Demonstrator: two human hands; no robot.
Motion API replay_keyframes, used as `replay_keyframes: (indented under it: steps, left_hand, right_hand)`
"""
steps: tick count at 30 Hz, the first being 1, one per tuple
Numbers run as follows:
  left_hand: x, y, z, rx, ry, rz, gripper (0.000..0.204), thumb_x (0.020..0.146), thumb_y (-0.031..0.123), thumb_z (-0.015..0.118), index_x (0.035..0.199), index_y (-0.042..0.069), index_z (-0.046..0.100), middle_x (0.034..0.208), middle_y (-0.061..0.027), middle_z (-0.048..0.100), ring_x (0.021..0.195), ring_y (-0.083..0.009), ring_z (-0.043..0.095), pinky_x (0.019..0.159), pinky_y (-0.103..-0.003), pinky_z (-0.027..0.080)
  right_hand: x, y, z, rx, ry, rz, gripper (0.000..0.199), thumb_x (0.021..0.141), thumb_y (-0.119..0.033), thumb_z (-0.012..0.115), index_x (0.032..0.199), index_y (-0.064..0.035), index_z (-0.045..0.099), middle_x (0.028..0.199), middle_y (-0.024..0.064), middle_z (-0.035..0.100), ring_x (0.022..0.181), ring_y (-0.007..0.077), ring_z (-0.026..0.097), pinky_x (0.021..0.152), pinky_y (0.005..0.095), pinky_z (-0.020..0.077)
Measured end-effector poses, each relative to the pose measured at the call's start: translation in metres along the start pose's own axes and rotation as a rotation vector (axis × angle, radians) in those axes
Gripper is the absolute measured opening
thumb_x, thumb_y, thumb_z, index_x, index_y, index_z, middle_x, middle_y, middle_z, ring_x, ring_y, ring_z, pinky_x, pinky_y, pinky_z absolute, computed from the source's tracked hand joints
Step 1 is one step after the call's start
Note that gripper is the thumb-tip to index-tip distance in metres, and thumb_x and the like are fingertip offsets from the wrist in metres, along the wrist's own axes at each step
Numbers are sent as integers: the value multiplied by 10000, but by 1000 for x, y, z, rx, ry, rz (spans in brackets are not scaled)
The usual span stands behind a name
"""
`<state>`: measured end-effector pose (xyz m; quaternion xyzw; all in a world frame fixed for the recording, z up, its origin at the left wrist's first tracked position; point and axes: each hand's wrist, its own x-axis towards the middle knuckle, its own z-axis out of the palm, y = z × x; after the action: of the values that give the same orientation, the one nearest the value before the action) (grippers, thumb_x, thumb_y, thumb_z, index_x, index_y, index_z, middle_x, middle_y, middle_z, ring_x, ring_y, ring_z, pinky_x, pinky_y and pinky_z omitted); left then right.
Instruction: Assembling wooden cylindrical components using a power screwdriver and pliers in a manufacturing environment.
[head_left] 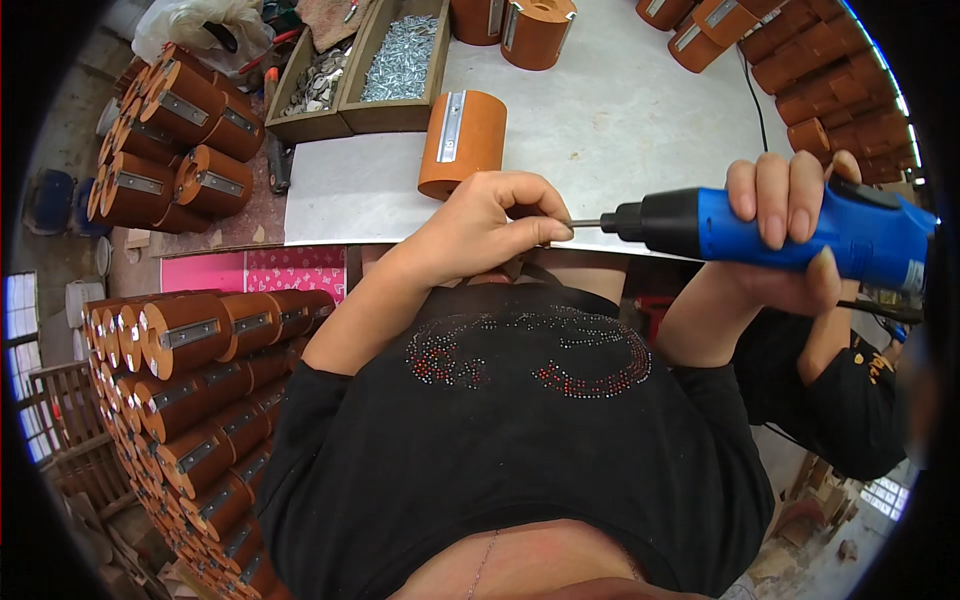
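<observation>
My right hand (785,215) is wrapped round a blue and black electric screwdriver (690,222), which lies level with its bit pointing left. At the bit's tip, the thumb and fingers of my left hand (495,225) are pinched together. Whatever small thing they hold is hidden. Just beyond my left hand, an orange-brown wooden cylinder (487,140) with a metal strip along its side rests on the white worktop (620,120) near the front edge.
A wooden tray of screws (400,60) stands at the far left beside a tray of small metal pieces (318,82). Stacked cylinders (180,105) fill the left; more (815,70) stand far right. A cable (752,95) crosses the worktop. Another person's arm (825,340) shows at right.
</observation>
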<state>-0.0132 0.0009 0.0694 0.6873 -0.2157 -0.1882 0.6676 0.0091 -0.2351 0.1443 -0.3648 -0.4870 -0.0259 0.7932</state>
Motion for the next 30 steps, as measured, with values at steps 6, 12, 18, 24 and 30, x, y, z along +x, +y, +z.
replay_keyframes:
  steps: [6, 12, 18, 24, 30]
  left_hand:
    - [-2, 7, -8, -292, -114, -62, 277, 924, 219, 517, 884, -37, 613, 824, -106, 642, 690, -142, 600, 668, -259, 482]
    - [1, 10, -7, -390, -129, -41, 377, 941, 297, 469, 902, -49, 614, 815, -127, 646, 665, -141, 601, 622, -263, 485]
    - [2, 9, 1, -144, -42, -73, 94, 814, 59, 614, 795, -34, 614, 700, -29, 608, 619, -69, 545, 557, -213, 440]
    - [2, 16, -18, 77, 140, -9, 18, 804, -11, 596, 806, -24, 608, 741, -45, 606, 667, -92, 568, 607, -219, 453]
    - [37, 1, -122, 580, 605, 216, 95, 855, 67, 610, 901, -14, 624, 795, 8, 580, 707, -55, 506, 648, -191, 411]
  right_hand:
    - [-7, 5, -13, 147, 143, -3, 639, 773, -185, 523, 1342, -17, 285, 863, 48, 498, 770, 158, 503, 767, 377, 403]
    - [-10, 4, -18, 195, 206, -23, 595, 784, -183, 504, 1314, 7, 315, 863, 61, 504, 784, 166, 509, 777, 382, 404]
    - [-8, 7, -6, 183, 265, 34, 569, 757, -162, 553, 1284, -32, 380, 801, 24, 468, 735, 137, 494, 764, 350, 407]
    - [-19, -3, -21, -2, 385, -72, 541, 779, -150, 497, 1293, -41, 364, 818, 51, 493, 738, 183, 507, 745, 399, 442]
    - [-47, -20, -23, 29, 550, -99, 531, 759, -130, 520, 1261, -27, 380, 786, 72, 511, 705, 194, 528, 706, 393, 462]
